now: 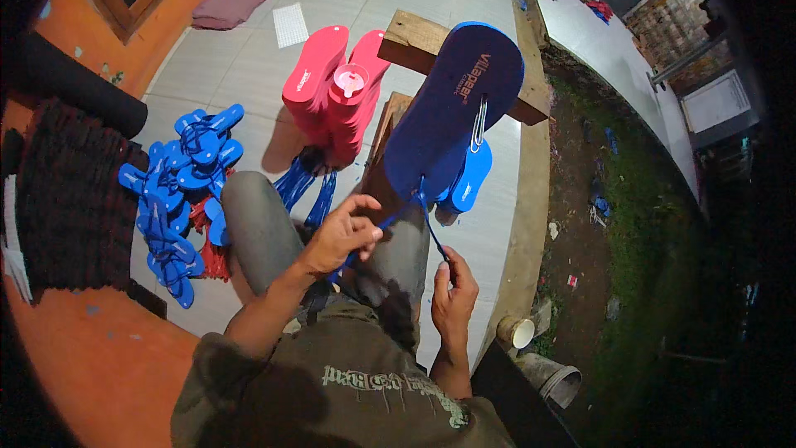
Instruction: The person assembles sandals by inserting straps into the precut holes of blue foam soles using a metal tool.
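Observation:
A dark blue flip-flop sole [439, 116] rests tilted up on a wooden stand [414, 37] in front of me. A blue flip-flop strap [426, 209] comes out of the hole at the sole's near end and splits into two arms. My left hand [344, 236] has curled fingers around the left arm of the strap. Between thumb and fingers, my right hand [453, 286] pinches the right arm. A shiny metal wire hook [479, 126] sticks out of the sole's right side. More blue straps [298, 182] lie in a bunch beyond my left knee.
Stacked pink soles [311, 79] stand at the back, with a pink-lidded cup [349, 83] on them. Finished blue flip-flops [178, 191] are heaped on the left. Lighter blue soles [471, 178] sit behind the stand. The tiled floor's edge [531, 199] drops to earth on the right.

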`<act>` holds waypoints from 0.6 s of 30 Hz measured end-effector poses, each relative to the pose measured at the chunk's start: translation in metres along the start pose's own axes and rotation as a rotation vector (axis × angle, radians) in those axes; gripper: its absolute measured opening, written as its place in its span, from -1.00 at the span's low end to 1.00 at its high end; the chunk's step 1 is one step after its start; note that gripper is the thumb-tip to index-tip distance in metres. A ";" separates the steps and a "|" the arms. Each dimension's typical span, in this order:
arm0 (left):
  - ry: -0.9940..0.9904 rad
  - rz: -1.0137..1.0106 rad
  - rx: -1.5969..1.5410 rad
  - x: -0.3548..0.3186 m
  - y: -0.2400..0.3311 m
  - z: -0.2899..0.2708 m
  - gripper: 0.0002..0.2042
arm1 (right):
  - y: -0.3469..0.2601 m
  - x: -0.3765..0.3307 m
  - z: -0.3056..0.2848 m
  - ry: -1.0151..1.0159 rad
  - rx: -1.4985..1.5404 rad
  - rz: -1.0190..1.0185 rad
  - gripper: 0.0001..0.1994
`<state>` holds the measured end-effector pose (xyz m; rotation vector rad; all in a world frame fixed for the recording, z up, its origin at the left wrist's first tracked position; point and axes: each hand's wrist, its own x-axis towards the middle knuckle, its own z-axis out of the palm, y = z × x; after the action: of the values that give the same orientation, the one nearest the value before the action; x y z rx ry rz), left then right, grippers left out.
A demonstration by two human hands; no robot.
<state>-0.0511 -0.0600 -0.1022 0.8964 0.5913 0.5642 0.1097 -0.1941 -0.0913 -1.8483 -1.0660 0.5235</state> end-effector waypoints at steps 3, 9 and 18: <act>-0.151 0.002 -0.390 0.002 0.014 0.000 -0.73 | -0.010 -0.002 0.012 -0.076 0.362 0.121 -0.70; -0.088 0.223 -0.620 -0.005 0.047 0.004 -0.65 | 0.004 0.014 -0.021 0.087 0.971 0.013 -0.89; 0.369 1.070 1.120 0.103 0.116 0.017 -0.73 | -0.002 0.097 -0.020 0.132 1.535 -0.070 -0.84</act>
<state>0.0100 0.0581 -0.0208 2.2406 0.7348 1.4343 0.1746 -0.1220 -0.0724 -0.4606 -0.3321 0.8191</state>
